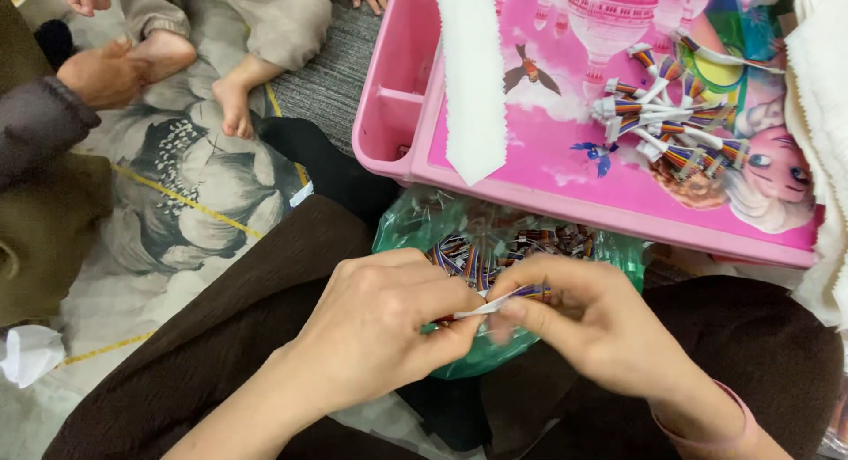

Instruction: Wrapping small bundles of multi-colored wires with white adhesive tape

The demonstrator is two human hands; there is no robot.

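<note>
Left hand (380,323) and right hand (592,323) both pinch one small wire bundle (517,295) over the green bag (495,239) in the lap. Light, floppy, thin; best gripped near its white end.

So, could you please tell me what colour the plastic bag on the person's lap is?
Translucent green; the plastic bag shows best in the head view, under both hands.

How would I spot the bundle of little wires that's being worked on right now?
Start at the pink tray, then drop to the green bag in the lap. Between the left hand and right hand is the striped wire bundle, the only one pinched in fingertips, with white paper.
</note>
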